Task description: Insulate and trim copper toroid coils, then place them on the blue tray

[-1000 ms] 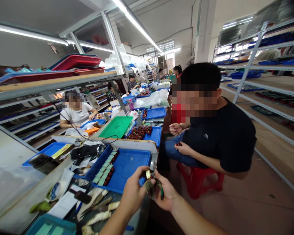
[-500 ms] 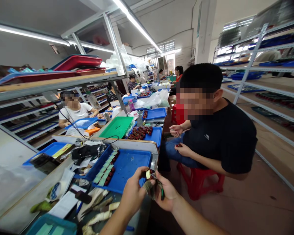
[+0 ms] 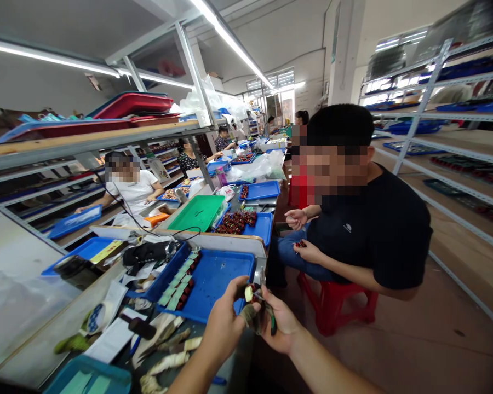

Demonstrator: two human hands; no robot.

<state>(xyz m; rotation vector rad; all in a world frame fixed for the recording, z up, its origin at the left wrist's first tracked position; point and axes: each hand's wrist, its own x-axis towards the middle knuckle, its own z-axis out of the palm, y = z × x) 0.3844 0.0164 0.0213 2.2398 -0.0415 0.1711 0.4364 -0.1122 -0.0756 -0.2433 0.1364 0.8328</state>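
In the head view my left hand (image 3: 225, 317) is closed on a small wound coil (image 3: 248, 293) with pale yellow tape on its face and dark red sides. A drab cloth or tape wrap covers one of its fingertips. Against the coil, my right hand (image 3: 282, 328) is closed on small pliers (image 3: 273, 324) with a dark green handle; fingers hide most of the tool. Just beyond the hands lies a blue tray (image 3: 225, 268), holding rows of dark red coils (image 3: 184, 289) topped with pale green pieces along its left side.
A co-worker on a red stool (image 3: 337, 306) sits close at right, holding a small dark red part. A blue tray (image 3: 263, 227) of coils and a green tray (image 3: 199, 213) stand beyond a low divider (image 3: 234, 239). Tape, papers and tools clutter the bench at left.
The co-worker in white across the bench has moved a blue tray leftward, arm stretched out. My hands stay nearly still around the coil and pliers.
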